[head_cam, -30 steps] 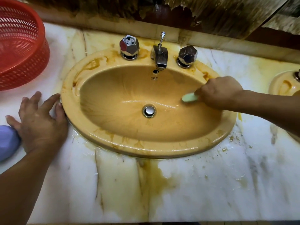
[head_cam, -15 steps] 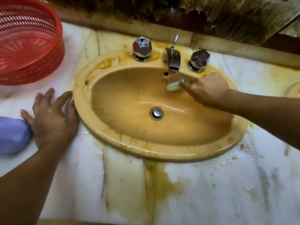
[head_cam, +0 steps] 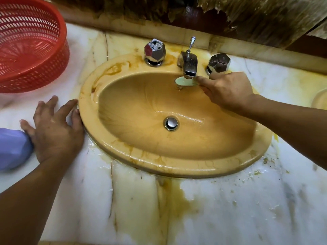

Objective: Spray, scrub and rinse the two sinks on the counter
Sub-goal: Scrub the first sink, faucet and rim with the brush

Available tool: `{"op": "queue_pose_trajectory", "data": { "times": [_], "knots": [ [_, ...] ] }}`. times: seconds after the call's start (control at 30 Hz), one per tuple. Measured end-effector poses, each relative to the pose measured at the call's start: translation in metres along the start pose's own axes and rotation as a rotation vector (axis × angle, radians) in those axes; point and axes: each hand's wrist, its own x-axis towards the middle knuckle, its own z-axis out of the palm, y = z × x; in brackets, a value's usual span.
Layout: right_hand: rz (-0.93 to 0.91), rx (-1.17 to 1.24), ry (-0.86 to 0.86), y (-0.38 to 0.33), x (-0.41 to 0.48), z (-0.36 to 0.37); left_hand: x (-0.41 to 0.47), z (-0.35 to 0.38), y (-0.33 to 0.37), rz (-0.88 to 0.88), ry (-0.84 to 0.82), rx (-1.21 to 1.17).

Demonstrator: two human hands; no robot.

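A stained yellow oval sink (head_cam: 123, 154) sits in the marble counter, wet, with a chrome drain (head_cam: 171, 123) in its middle. My right hand (head_cam: 227, 91) reaches into the bowl and presses a pale green scrub pad (head_cam: 184, 81) against the back wall, right under the chrome spout (head_cam: 189, 64). My left hand (head_cam: 54, 131) lies flat on the counter, fingers spread, touching the sink's left rim. The edge of a second yellow sink (head_cam: 320, 99) shows at the far right.
Two faceted chrome tap knobs (head_cam: 155, 51) (head_cam: 219, 63) flank the spout. A red plastic basket (head_cam: 30, 45) stands at the back left. A purple object (head_cam: 12, 149) lies by my left hand at the left edge. The marble counter (head_cam: 230, 209) in front is wet and stained.
My right hand has carried the scrub pad from the bowl's right wall up and left to the back wall beneath the spout. My left hand has stayed flat by the rim.
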Motion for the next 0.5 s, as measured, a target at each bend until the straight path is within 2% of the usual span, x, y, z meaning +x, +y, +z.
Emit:
{"op": "queue_pose_trajectory", "data": {
  "times": [0.07, 0.1, 0.13, 0.23, 0.27, 0.3, 0.33, 0.37, 0.5],
  "knots": [
    [-0.111, -0.06, -0.195, -0.007, -0.003, 0.002, 0.001, 0.001, 0.0, 0.015, 0.001, 0.009],
    [-0.114, -0.052, -0.241, -0.01, -0.008, 0.0, 0.001, 0.001, 0.0, 0.021, 0.006, 0.009],
    [-0.112, -0.026, -0.223, -0.007, -0.008, -0.003, 0.001, 0.001, 0.0, 0.023, 0.01, 0.006],
    [0.027, 0.053, 0.074, 0.005, -0.006, -0.008, 0.0, 0.002, -0.001, 0.009, 0.014, 0.006],
    [0.005, 0.019, 0.109, 0.008, -0.004, -0.008, -0.001, 0.002, -0.001, 0.011, 0.012, 0.011],
    [-0.071, -0.006, 0.031, 0.007, -0.004, -0.01, -0.001, 0.002, -0.001, 0.018, 0.01, 0.013],
    [-0.128, -0.038, -0.121, 0.006, -0.005, -0.01, -0.001, 0.002, -0.001, 0.022, 0.009, 0.01],
    [-0.12, -0.097, -0.257, 0.005, -0.008, -0.013, 0.0, 0.002, -0.001, 0.021, 0.009, 0.004],
    [-0.023, -0.1, -0.355, 0.023, -0.016, -0.029, 0.0, 0.001, 0.0, 0.011, 0.005, -0.007]
  ]
}}
